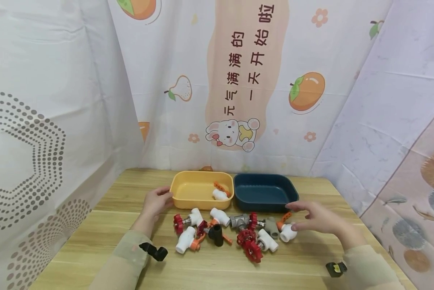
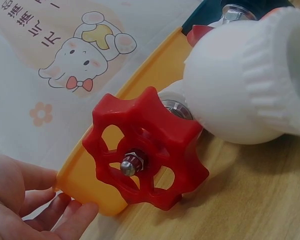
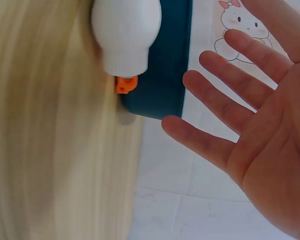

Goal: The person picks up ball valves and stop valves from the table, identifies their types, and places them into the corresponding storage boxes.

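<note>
My left hand (image 1: 157, 202) is at the left end of a yellow bin (image 1: 188, 204); its fingertips (image 2: 51, 179) touch the bin's wall, fingers loosely bent. Inside that bin lies a white ball valve (image 1: 220, 195) with an orange handle. My right hand (image 1: 316, 217) is beside the right front corner of a dark blue bin (image 1: 265, 207), with its fingers extended and spread. Just left of it on the table is another white ball valve (image 1: 288, 233) with an orange handle. The right wrist view shows the palm (image 3: 280, 150) holding nothing.
Several valves lie in front of the bins: white ones with red handwheels (image 1: 253, 251), a white ball valve (image 1: 185, 240), a grey valve (image 1: 240, 220) and a black fitting (image 1: 215, 235). The bins stand side by side on the wooden table (image 1: 199, 274). Printed curtains (image 1: 166, 133) hang behind.
</note>
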The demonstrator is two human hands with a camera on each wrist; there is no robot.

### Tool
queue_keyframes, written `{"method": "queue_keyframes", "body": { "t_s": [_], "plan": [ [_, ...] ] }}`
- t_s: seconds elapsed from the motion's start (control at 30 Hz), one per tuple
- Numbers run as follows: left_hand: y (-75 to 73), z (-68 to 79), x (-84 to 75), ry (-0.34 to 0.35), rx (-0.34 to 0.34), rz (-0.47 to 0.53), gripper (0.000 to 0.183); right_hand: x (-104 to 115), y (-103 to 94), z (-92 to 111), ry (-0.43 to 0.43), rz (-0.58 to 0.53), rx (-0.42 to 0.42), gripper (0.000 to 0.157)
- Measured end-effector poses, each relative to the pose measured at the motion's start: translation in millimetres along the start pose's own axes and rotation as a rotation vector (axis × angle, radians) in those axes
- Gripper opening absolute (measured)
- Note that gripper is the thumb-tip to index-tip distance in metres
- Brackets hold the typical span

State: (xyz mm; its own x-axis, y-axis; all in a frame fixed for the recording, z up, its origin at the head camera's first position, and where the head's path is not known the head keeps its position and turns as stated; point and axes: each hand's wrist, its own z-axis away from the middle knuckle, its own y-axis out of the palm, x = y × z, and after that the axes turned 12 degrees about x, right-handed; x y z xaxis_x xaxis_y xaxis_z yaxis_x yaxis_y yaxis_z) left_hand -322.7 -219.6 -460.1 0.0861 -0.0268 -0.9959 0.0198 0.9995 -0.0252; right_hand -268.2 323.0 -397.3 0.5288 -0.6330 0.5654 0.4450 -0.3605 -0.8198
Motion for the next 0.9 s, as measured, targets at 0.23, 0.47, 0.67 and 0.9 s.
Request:
{"method": "queue_keyframes", "body": {
  "t_s": [0.23, 0.47, 0.67, 0.9],
  "plan": [
    [-0.8, -1.9, 0.5, -0.007, -0.004, -0.003, 0.044, -8, 9.2, -3, 0.015, -0.020, 0.035, 0.065],
    [-1.4, -2.7, 0.8, -0.016, -0.004, -0.009, 0.044, -14, 17.4, -7, 0.020, -0.023, 0.063, 0.068],
    [-1.0, -2.3, 0.2, -0.014, -0.004, -0.013, 0.044, -15, 25.0, -10, 0.042, 0.007, 0.069, 0.069],
    [-1.4, -2.4, 1.7, -0.009, -0.006, -0.009, 0.044, -11, 29.6, -12, 0.003, 0.066, 0.061, 0.065]
  ]
}}
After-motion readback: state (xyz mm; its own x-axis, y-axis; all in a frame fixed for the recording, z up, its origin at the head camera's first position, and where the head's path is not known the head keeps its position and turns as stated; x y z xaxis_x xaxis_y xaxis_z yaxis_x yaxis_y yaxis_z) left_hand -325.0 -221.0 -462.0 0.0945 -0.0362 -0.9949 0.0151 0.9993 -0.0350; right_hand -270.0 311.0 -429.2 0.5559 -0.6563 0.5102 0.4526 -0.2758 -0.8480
